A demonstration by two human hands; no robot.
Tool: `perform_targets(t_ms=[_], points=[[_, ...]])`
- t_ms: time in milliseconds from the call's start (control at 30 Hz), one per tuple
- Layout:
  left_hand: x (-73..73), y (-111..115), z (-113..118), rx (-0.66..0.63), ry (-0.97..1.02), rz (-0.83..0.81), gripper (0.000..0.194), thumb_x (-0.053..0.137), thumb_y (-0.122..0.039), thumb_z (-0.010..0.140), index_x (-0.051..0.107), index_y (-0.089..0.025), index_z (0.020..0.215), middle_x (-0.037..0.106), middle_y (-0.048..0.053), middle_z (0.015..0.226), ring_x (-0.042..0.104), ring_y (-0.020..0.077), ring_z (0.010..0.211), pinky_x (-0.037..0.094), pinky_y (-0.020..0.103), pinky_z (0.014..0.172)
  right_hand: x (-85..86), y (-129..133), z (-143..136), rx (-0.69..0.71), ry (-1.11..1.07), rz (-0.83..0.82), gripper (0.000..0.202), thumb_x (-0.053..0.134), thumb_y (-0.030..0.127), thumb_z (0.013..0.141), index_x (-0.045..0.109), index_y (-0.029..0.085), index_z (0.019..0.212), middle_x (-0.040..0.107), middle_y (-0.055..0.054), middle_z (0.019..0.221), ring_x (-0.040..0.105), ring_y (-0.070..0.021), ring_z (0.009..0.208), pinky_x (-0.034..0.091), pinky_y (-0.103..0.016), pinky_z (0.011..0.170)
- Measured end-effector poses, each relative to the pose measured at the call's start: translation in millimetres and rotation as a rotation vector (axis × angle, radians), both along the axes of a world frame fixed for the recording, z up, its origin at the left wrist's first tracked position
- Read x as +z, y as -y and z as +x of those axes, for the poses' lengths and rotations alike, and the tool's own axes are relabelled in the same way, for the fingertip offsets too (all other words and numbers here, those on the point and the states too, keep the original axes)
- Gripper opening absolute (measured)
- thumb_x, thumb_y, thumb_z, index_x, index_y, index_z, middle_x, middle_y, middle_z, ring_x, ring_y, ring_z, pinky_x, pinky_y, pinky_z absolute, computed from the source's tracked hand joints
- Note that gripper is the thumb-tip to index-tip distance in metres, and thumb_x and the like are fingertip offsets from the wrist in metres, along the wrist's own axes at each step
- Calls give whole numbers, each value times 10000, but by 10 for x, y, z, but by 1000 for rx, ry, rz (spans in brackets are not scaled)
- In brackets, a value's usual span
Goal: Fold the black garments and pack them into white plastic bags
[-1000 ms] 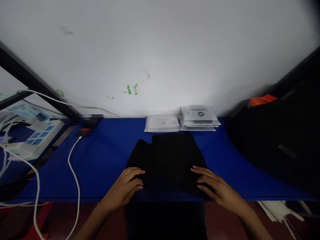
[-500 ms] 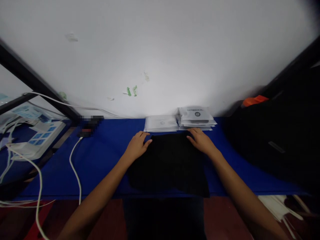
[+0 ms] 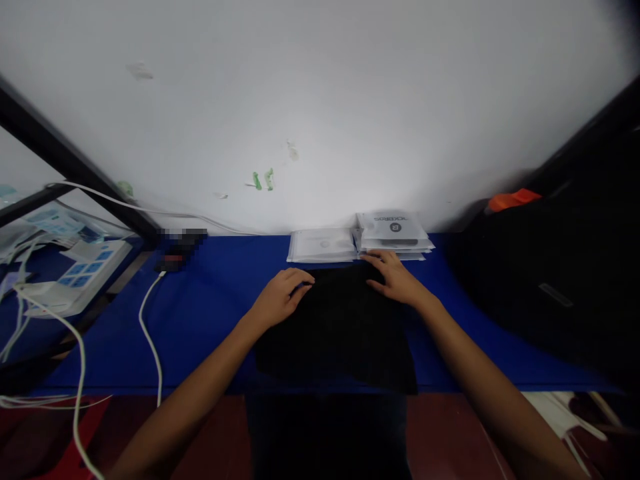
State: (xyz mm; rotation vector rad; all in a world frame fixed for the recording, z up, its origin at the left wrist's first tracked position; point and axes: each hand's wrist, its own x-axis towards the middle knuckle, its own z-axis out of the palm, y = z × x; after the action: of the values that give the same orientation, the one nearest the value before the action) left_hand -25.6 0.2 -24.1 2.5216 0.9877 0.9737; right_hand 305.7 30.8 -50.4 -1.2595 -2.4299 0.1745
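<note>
A piece of black cloth [image 3: 340, 333] lies spread at the front of the blue table, its lower edge near the table's front edge. At its upper left corner is my left hand [image 3: 284, 295], fingers curved and thumb drawn close to them, pinching the cloth's edge. My right hand [image 3: 397, 279] rests over the upper right corner with its fingers stretched out and the thumb apart. Its fingertips come close to a pile of printed white packets [image 3: 393, 230]. To the left of that pile is a flat translucent packet [image 3: 323, 245]. The cloth's folds are too dark to make out.
A large black bag-like object [image 3: 545, 280] with an orange piece [image 3: 515, 199] stands on the right. On the left are a white cable [image 3: 145, 320], a blurred-out dark device [image 3: 180, 250] and a white and blue box [image 3: 85, 277]. A white wall [image 3: 320, 100] rises behind the table.
Both hands have moved inward along the cloth's upper edge, and the left thumb and fingertips have come closer together. The right fingers now reach farther left. The packets stay in place.
</note>
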Motion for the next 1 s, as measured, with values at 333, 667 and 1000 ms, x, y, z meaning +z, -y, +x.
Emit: perform_targets(t_ms=[333,667,1000], points=[[16,607,-110,-187,-167,-57,145,594,-174,921,671,-220,1036,697,59,994,647,207,989,518,380,892,289,391,43,154,-122,-137,202,668,76,738,574,222,841,557,-85,1327,475,-307,1246,438,-530,1004],[-380,281,-548,440,-82,-32,321,649,-326,869,625,-205,1165,632,121,1145,578,300,1064,495,514,915,144,626,21,76,-196,-160,330,597,315,931,553,213,620,699,-75,974,641,-247,941,521,-450,830],[-1,590,-713,3,-62,-288,157,553,-112,818,664,-222,810,593,64,1178,553,229,1088,475,399,938,-23,551,36,82,-236,-311,209,560,109,803,537,237,966,622,-93,1210,589,-267,1126,459,-508,974]])
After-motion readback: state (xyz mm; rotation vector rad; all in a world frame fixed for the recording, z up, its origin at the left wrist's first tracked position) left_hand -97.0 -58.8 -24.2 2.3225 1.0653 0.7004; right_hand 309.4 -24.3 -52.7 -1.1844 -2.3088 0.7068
